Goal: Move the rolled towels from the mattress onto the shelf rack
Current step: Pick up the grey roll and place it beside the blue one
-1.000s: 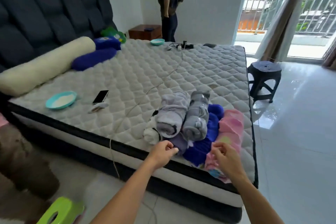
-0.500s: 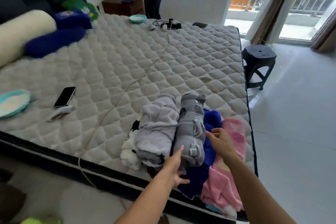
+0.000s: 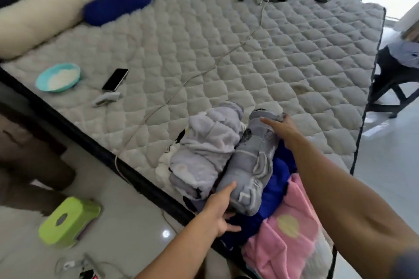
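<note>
Rolled towels lie in a pile at the near right corner of the quilted mattress (image 3: 226, 56). A patterned grey roll (image 3: 251, 161) rests on top, beside a pale lilac roll (image 3: 204, 152). Under them are a blue towel (image 3: 274, 188), a pink towel (image 3: 288, 240) and a white one (image 3: 164, 165). My left hand (image 3: 217, 210) cups the near end of the patterned grey roll, thumb on top. My right hand (image 3: 283, 129) lies on its far end, fingers spread over it. The shelf rack is not in view.
On the mattress lie a teal bowl (image 3: 58, 77), a phone (image 3: 115, 79), a white remote (image 3: 106, 99), a long cable (image 3: 181, 84), bolsters and chargers at the far side. A green stool (image 3: 68, 219) stands on the floor at left, a black stool (image 3: 394, 79) at right.
I have leaned in over the pile. My right hand went forward onto the far end of the patterned grey roll, and my left hand closed in under its near end.
</note>
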